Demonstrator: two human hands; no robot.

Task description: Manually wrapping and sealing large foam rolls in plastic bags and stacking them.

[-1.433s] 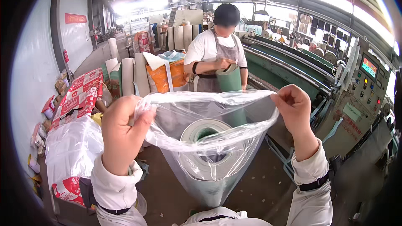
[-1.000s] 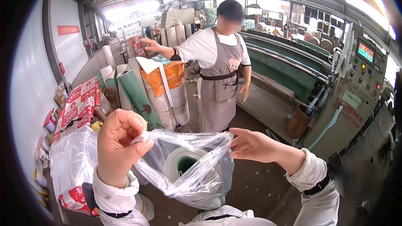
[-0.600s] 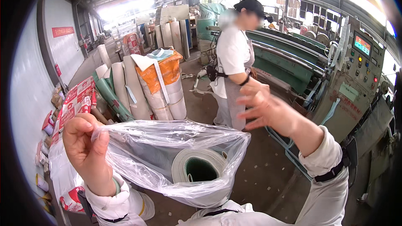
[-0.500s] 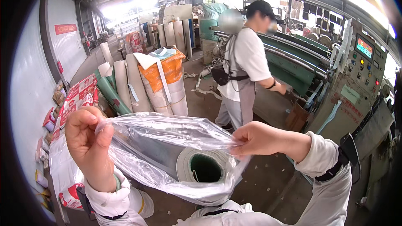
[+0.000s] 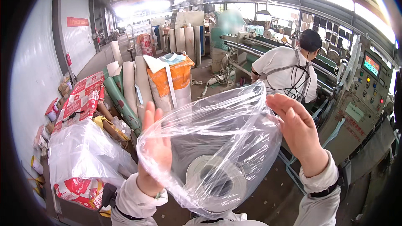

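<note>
A clear plastic bag (image 5: pixel 217 129) spreads wide between my two hands, its film creased and shiny. Beneath and through the film I see the end of a thick pale roll (image 5: pixel 194 175) with a hollow centre. At the bag's left side, my left hand (image 5: pixel 157 150) is open, fingers stretched upward, with film lying across it. My right hand (image 5: pixel 299 132) is open at the bag's right edge, its fingers extended and slightly bent, touching or close to the film. Whether its fingertips press on the film I cannot tell.
A co-worker (image 5: pixel 282 69) bends over a long roller machine (image 5: pixel 247 52) beyond the bag. A control cabinet (image 5: pixel 356 109) stands at the right. On the left are upright rolls (image 5: pixel 130 81), an orange-wrapped bundle (image 5: pixel 180 77) and a plastic-covered stack (image 5: pixel 86 150).
Both pinching hands have opened out. The bag has ballooned up and now covers the roll's end. My left hand moved right, my right hand rightward. The co-worker has bent over the machine.
</note>
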